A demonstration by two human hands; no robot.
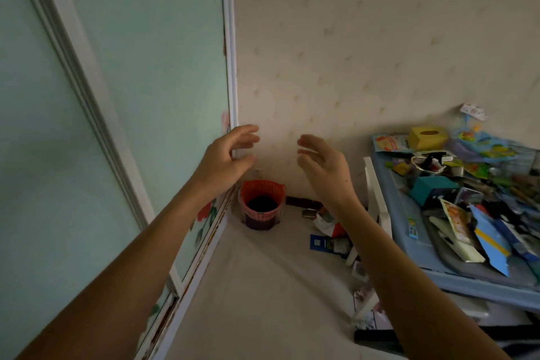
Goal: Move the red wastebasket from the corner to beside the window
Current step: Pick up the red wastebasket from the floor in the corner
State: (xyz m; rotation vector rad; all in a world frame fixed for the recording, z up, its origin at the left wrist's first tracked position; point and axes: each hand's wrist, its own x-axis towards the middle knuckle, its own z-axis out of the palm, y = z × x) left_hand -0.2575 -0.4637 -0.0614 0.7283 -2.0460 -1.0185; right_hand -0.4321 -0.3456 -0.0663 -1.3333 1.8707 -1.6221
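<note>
The red wastebasket (261, 204) is a small lattice-sided plastic bin with a dark liner. It stands upright on the floor in the corner, where the frosted glass panel meets the papered wall. Both my arms reach forward above it. My left hand (226, 155) hovers up and to the left of the basket, fingers spread and curled, holding nothing. My right hand (324, 165) hovers up and to the right of it, also open and empty. Neither hand touches the basket.
The frosted glass window or sliding panel (117, 96) with a white frame runs along the left. A low blue table (409, 231) piled with packets and boxes fills the right. Loose litter (327, 231) lies on the floor between basket and table.
</note>
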